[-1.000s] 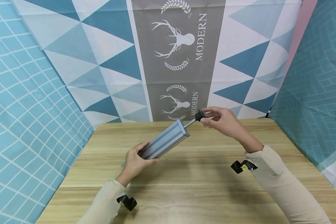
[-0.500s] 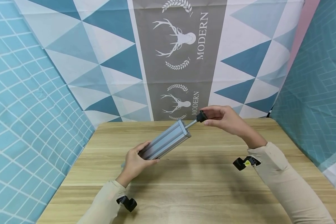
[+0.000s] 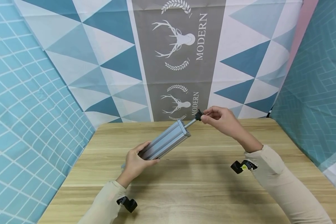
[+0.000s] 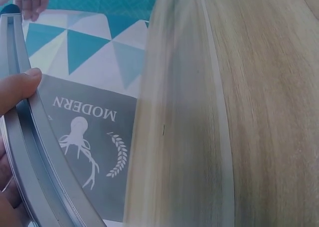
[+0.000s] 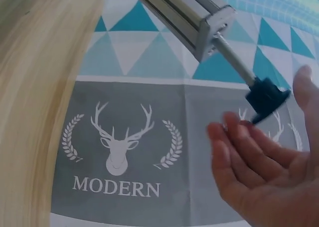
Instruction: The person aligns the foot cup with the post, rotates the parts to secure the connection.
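A silver-grey aluminium profile (image 3: 168,138) with long grooves is held aslant above the table, its far end raised to the right. My left hand (image 3: 135,161) grips its lower part, thumb on the near side; that thumb also shows on the profile (image 4: 47,162) in the left wrist view. From the raised end face sticks a metal rod (image 5: 237,60) with a black levelling foot (image 5: 267,97) at its tip. My right hand (image 3: 219,119) is at this foot, fingertips touching or very near its edge. In the right wrist view the thumb stands apart from the foot and the fingers are loosely bent.
Beneath both hands lies a wood-grain table (image 3: 190,189). A patterned cloth (image 3: 182,68) with deer heads hangs behind its far edge. Blue cloths close off the left (image 3: 30,102) and right (image 3: 316,81) sides. Each wrist carries a black camera mount (image 3: 242,166).
The right hand drew back slightly to the right half a second ago and has come in again at the foot, whose plate is now turned differently. The left hand and profile stay still.
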`<state>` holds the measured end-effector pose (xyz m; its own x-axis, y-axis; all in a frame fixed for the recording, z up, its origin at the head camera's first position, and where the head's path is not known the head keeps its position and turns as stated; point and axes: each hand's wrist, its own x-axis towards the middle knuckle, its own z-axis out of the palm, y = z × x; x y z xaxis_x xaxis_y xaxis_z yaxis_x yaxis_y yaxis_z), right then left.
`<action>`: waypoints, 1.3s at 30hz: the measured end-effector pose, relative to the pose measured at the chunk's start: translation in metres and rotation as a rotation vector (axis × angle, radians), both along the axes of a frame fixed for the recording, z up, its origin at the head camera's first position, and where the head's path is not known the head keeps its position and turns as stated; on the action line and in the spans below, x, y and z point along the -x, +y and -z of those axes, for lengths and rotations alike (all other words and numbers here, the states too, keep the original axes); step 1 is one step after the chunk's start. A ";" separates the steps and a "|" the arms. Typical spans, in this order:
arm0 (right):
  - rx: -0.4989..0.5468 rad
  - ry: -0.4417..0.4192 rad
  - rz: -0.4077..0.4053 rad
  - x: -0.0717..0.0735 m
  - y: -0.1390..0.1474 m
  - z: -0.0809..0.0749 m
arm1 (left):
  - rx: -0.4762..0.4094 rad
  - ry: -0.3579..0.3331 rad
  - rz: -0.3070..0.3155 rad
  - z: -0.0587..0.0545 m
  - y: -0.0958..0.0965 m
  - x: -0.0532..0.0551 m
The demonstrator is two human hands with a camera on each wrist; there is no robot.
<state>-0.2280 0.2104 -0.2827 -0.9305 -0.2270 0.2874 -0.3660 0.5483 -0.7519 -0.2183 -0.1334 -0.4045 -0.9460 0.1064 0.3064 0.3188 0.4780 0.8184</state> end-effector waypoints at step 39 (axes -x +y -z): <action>-0.045 0.083 -0.302 0.004 0.010 -0.008 | 0.017 -0.009 -0.024 -0.001 0.001 -0.003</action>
